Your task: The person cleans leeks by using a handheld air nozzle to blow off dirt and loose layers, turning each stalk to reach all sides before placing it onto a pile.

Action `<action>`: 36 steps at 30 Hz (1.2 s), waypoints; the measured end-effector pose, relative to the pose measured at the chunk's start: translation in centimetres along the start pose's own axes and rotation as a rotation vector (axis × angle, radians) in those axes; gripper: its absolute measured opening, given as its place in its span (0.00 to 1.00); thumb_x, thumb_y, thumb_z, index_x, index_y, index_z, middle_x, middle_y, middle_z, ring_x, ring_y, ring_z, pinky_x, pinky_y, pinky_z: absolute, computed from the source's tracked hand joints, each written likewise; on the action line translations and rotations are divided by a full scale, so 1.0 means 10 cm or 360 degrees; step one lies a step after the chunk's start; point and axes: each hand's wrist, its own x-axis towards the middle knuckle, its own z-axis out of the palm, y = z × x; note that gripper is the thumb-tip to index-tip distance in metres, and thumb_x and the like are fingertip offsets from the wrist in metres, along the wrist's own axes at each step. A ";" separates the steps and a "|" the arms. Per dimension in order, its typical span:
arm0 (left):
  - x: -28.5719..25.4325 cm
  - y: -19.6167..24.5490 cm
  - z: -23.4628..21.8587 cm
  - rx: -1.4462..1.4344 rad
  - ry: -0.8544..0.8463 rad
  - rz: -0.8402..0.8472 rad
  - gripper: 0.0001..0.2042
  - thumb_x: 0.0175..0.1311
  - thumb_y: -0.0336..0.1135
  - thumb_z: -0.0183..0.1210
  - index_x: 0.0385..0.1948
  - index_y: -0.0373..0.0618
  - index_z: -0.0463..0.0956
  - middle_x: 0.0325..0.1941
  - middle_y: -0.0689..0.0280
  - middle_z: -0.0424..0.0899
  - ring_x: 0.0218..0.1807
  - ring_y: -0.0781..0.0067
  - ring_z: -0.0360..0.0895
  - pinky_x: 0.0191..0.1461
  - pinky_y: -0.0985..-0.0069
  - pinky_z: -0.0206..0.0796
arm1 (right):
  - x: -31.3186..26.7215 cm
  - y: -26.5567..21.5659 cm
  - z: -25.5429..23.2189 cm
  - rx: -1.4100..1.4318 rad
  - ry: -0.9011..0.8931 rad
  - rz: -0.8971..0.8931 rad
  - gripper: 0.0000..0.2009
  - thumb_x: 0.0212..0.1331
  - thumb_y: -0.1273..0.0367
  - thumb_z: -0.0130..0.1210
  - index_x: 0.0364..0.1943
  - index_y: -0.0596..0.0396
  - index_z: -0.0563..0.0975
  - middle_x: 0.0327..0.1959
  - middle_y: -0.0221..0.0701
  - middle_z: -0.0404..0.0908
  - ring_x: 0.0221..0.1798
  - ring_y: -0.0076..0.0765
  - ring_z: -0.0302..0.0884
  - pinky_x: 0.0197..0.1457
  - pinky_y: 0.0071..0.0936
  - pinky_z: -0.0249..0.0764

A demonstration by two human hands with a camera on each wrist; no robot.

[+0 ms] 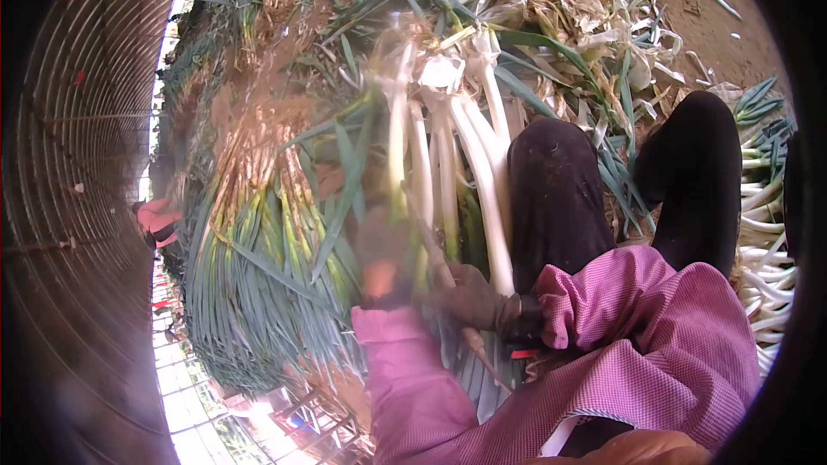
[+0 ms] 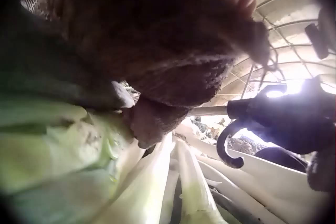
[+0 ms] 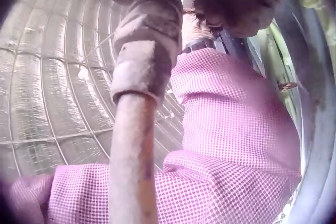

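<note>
In the head view my gloved left hand [image 1: 379, 245] is blurred and grips a leek [image 1: 396, 133] low on its green part, the pale stem pointing away from me. The left wrist view shows the dark glove [image 2: 168, 71] close over green and white stalks. My gloved right hand [image 1: 478, 297] holds an air blow gun [image 2: 283, 119] with a thin nozzle and a curved hook. A hose [image 3: 134, 150] with a worn fitting runs from it towards my body. Several white leeks [image 1: 474, 181] lie beside both hands, roots away from me.
A large bundle of untrimmed leeks [image 1: 267, 250] lies on the left. Peeled husks and leaves [image 1: 594, 17] are heaped at the back. On the right lie rows of white leeks [image 1: 767, 280], past my dark-trousered knee [image 1: 556, 189]. Ribbed sheeting [image 1: 95, 164] curves along the left; another person's hand [image 1: 158, 220] shows there.
</note>
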 end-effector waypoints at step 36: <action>-1.48 0.96 -0.31 -0.0419 -0.0060 0.0109 0.17 0.57 0.39 0.55 0.46 0.42 0.70 0.33 0.63 0.75 0.34 0.70 0.73 0.37 0.77 0.66 | 0.71 -0.24 -0.50 -0.1092 0.0375 -0.1155 0.11 0.45 0.71 0.53 0.34 0.40 0.79 0.22 0.36 0.75 0.27 0.44 0.75 0.32 0.39 0.69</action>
